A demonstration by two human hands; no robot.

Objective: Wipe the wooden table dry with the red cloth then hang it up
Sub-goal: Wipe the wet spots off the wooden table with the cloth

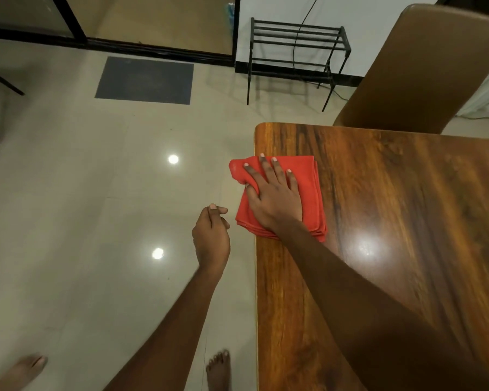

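A folded red cloth [311,193] lies at the left edge of the glossy wooden table [393,221], with part of it hanging past the edge. My right hand [274,196] presses flat on the cloth, fingers spread, the thumb hooked around the overhanging fold. My left hand [211,238] hovers over the floor just left of the table edge, fingers curled loosely with nothing in them.
A brown padded chair [418,69] stands at the table's far side. A black metal rack [297,52] stands against the white wall. A grey mat [144,80] lies on the shiny tiled floor before a glass door. My bare feet show at the bottom.
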